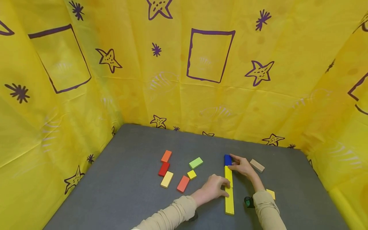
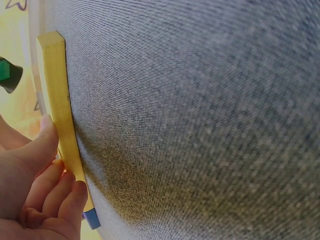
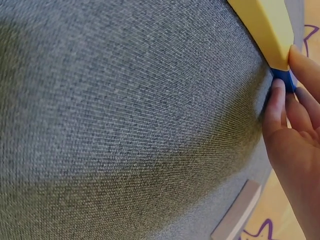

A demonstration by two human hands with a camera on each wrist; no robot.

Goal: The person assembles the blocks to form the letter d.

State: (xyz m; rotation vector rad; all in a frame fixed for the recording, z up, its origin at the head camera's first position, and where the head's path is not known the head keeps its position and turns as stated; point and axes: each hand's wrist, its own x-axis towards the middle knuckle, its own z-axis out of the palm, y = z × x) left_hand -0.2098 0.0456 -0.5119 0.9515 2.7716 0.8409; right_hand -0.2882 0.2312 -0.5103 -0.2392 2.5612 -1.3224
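A straight row lies on the dark table, made of two long yellow blocks (image 1: 229, 204) end to end with a short blue block (image 1: 227, 159) at the far end. My left hand (image 1: 212, 188) comes in from the left, thumb and curled fingers on the yellow blocks around their seam. In the left wrist view its thumb (image 2: 42, 137) rests along the yellow edge. From the right, my right hand (image 1: 243, 167) has its fingers at the blue block and a digit on the adjoining yellow end. The right wrist view shows fingertips overlapping the blue block (image 3: 284, 79).
Left of the row lie orange (image 1: 166, 156), red (image 1: 164, 169), cream (image 1: 167, 179), coral (image 1: 183, 184), green (image 1: 196, 163) and small yellow (image 1: 191, 174) blocks. A wooden block (image 1: 257, 165) is right of my right hand. My sleeve partly covers a tan block (image 1: 271, 193). Yellow curtains (image 1: 172, 99) border the table.
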